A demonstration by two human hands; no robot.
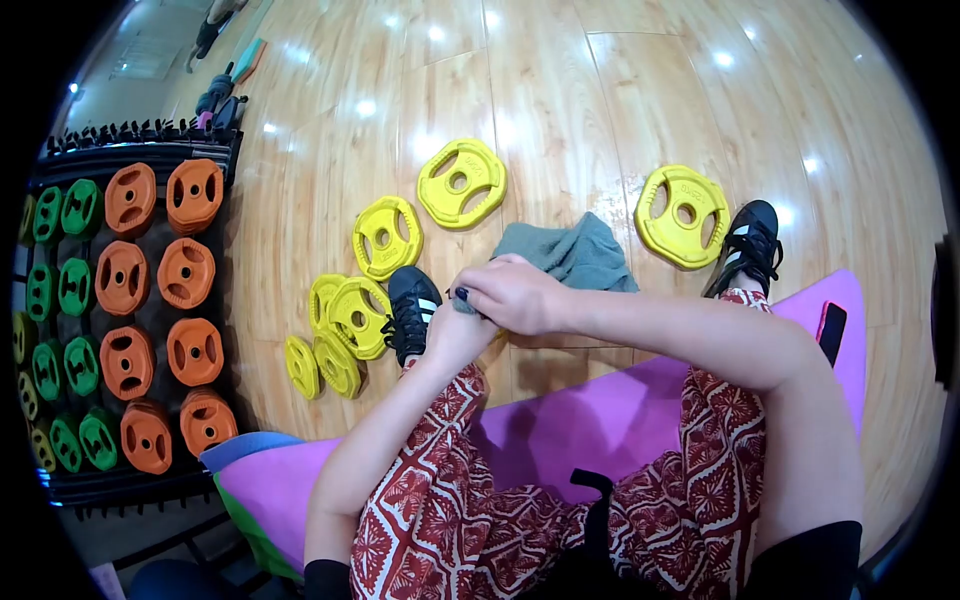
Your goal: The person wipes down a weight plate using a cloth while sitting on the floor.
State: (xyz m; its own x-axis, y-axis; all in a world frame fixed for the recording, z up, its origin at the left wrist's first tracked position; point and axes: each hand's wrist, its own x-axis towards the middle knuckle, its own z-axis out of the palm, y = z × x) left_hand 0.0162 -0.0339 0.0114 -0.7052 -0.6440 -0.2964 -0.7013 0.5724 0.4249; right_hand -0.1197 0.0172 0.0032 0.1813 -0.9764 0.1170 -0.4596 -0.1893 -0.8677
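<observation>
My right hand (518,294) is closed, with its fingers bent over my left hand (465,332). A small greyish patch shows by the dark-nailed thumb, too small to identify. The fingers of my left hand are mostly hidden, and a sliver of yellow shows just below the hands. Behind them a crumpled grey-green cloth (580,252) lies on the wooden floor. One yellow weight plate (462,184) lies beyond the hands, another (388,238) to its left, and a third (682,216) right of the cloth.
Several smaller yellow plates (357,318) lie left of the black left shoe (410,310). The right shoe (752,245) is at the right. A rack with orange plates (130,280) and green plates stands at the left. A phone (831,330) rests on the purple mat (590,405).
</observation>
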